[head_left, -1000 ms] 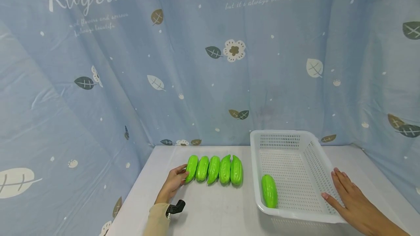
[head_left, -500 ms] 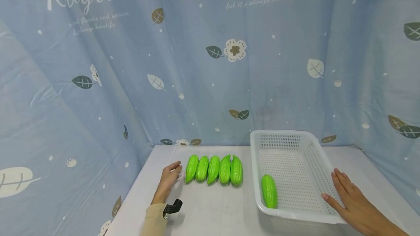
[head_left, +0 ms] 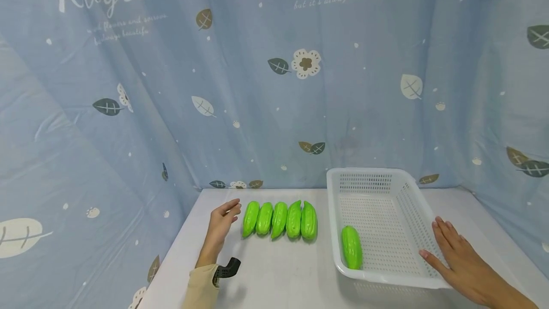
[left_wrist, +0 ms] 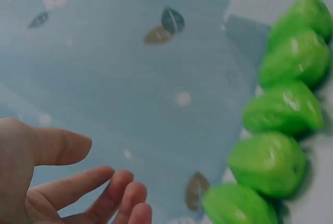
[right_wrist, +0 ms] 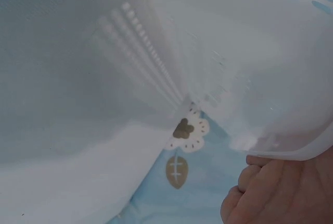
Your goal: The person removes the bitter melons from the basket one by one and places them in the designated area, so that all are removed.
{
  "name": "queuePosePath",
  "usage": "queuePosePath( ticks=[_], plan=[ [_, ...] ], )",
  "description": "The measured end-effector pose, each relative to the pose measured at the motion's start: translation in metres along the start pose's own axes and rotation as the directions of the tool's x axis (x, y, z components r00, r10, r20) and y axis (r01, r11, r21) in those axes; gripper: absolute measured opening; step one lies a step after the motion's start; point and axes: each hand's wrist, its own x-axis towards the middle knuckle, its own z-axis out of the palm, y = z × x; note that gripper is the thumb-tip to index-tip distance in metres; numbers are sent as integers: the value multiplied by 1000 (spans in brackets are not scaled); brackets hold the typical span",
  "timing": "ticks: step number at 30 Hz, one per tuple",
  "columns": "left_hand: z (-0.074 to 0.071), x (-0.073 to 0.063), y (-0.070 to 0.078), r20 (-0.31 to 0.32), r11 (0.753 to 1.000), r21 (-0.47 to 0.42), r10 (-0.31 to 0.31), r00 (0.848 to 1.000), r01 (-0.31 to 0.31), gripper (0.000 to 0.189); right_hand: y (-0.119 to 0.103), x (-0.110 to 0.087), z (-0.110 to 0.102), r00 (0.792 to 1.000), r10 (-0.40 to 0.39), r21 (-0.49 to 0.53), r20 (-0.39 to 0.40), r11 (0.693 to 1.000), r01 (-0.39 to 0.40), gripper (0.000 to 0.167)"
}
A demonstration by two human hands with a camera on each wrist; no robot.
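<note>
Several bright green, ridged gourds (head_left: 279,221) lie side by side in a row at the back of the white table. My left hand (head_left: 219,223) hovers just left of the row's left end, holding nothing, its fingers loosely bent and the thumb apart. In the left wrist view, the left hand (left_wrist: 78,182) is separated from the gourds (left_wrist: 268,164) by a gap. One more gourd (head_left: 352,248) lies in the left front part of a white perforated plastic basket (head_left: 370,276). My right hand (head_left: 465,268) rests with straight fingers against the basket's right rim.
The basket stands at the right of the table (head_left: 279,271), close to the blue printed curtain (head_left: 257,85) that hangs behind and along both sides. A black wrist camera mount (head_left: 228,268) sits on the left sleeve.
My left hand has let go of the leftmost gourd, drawn back to the left, and lifted a little. The right hand and the basket stay in place.
</note>
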Motion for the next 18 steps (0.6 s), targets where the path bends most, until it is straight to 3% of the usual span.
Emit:
queuePosePath(
  ticks=[9,14,18],
  plan=[
    [20,-24,45,63,990,-62,127,990,-123,37,0,0,0,1000,-15,-17,-22,1000,14,90],
    [37,-38,63,116,980,-99,184,976,-173,38,0,-1,1,1000,-12,-12,-23,1000,11,91],
    [53,-49,71,161,971,-155,204,966,-180,39,0,-1,2,999,-12,-11,-30,1000,12,91]
  ],
)
